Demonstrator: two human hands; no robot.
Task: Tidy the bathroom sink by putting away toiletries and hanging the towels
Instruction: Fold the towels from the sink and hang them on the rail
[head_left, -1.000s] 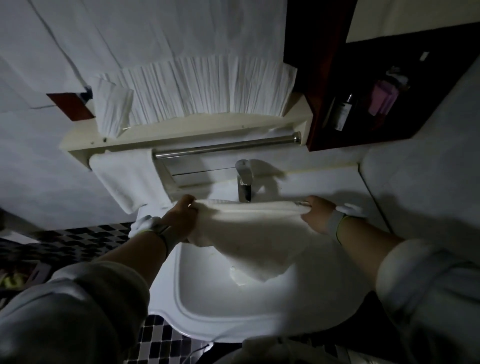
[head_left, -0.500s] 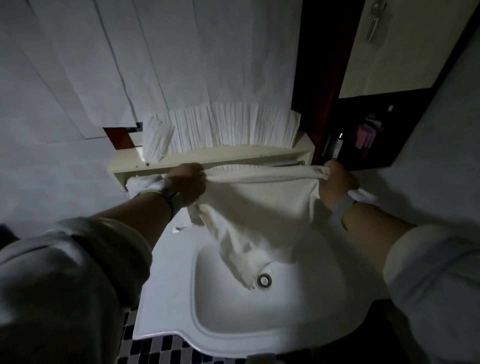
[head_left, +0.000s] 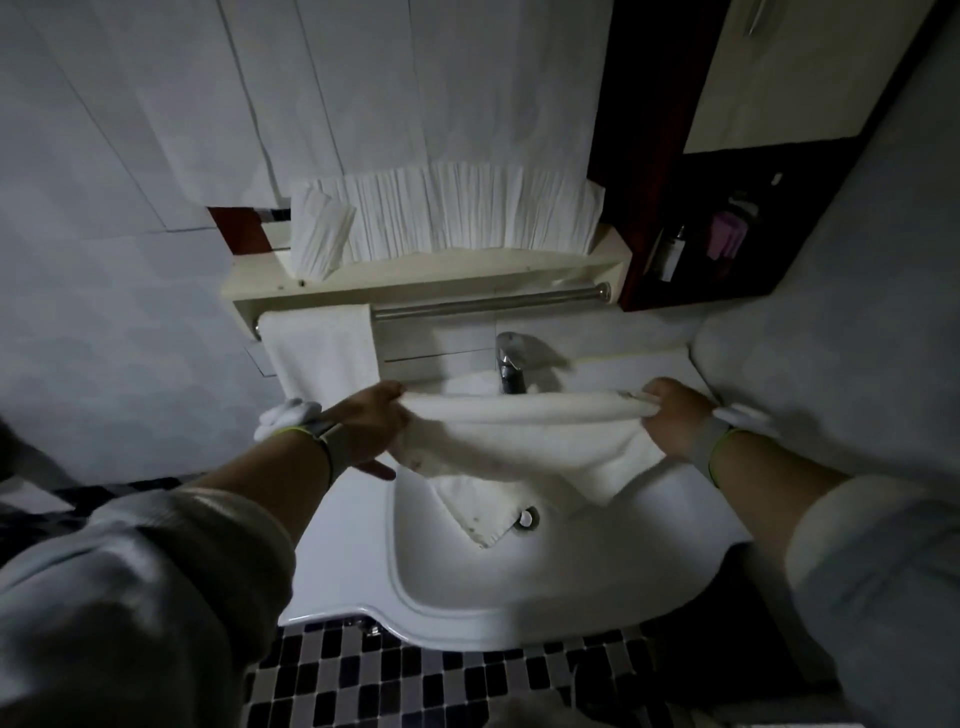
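Observation:
A white towel (head_left: 519, 447) is stretched between my two hands over the white sink (head_left: 467, 582), and its lower corner hangs down beside the drain. My left hand (head_left: 363, 426) grips its left end; my right hand (head_left: 670, 421) grips its right end. Behind them a metal towel rail (head_left: 488, 304) runs under a cream shelf (head_left: 415, 275). A second white towel (head_left: 322, 353) hangs over the rail's left end. The chrome tap (head_left: 509, 364) stands just beyond the held towel.
White pleated paper (head_left: 457, 213) lines the shelf's back. A dark wooden cabinet (head_left: 649, 156) at the right holds a dark bottle (head_left: 672, 254) and a pink item (head_left: 727, 236). Black-and-white floor tiles (head_left: 415, 680) lie below the sink's front edge.
Half a second ago both hands held the towel up at shelf height in front of the rail. Now they hold it lower, over the basin in front of the tap.

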